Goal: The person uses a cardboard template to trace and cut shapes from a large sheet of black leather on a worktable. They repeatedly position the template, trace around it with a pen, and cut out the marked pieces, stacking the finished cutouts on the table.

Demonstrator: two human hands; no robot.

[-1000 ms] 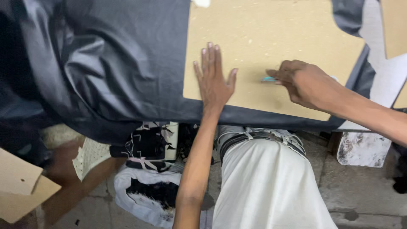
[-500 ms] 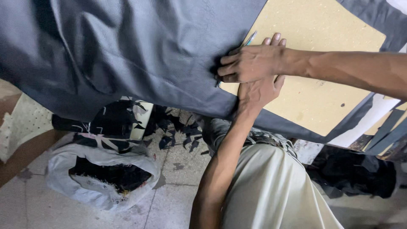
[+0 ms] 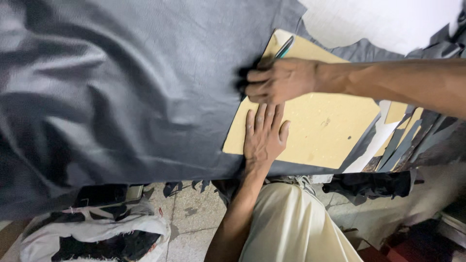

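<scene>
At far left a large sheet of dark grey leather [image 3: 121,92] lies rumpled over the table, covering most of it and hanging past the near edge. Below that edge, on the tiled floor [image 3: 194,223], sits a white bag [image 3: 92,237] filled with dark offcuts. Toward the centre, the leather's edge meets a tan cardboard pattern [image 3: 320,131] that lies flat on top of further dark leather. The left hand [image 3: 264,136] rests palm down on the near left part of the pattern, fingers spread and extended, gripping nothing, pressing the board in place. Just above it the right hand [image 3: 279,80] has its fingers closed, bunching the leather's edge where it overlaps the pattern, with a slim blue-green pen [image 3: 284,47] held in the same hand and pointing away toward the far edge. No drawn outline is visible on the leather around the pattern, and none of the leather beside it looks cut; judged from this, positioning is in progress and marking and cutting remain. At right, narrow strips of dark leather and tan card [image 3: 407,133] lie fanned beside the pattern, with a white surface [image 3: 378,19] beyond. The person's pale trousers [image 3: 291,223] show below the table.
</scene>
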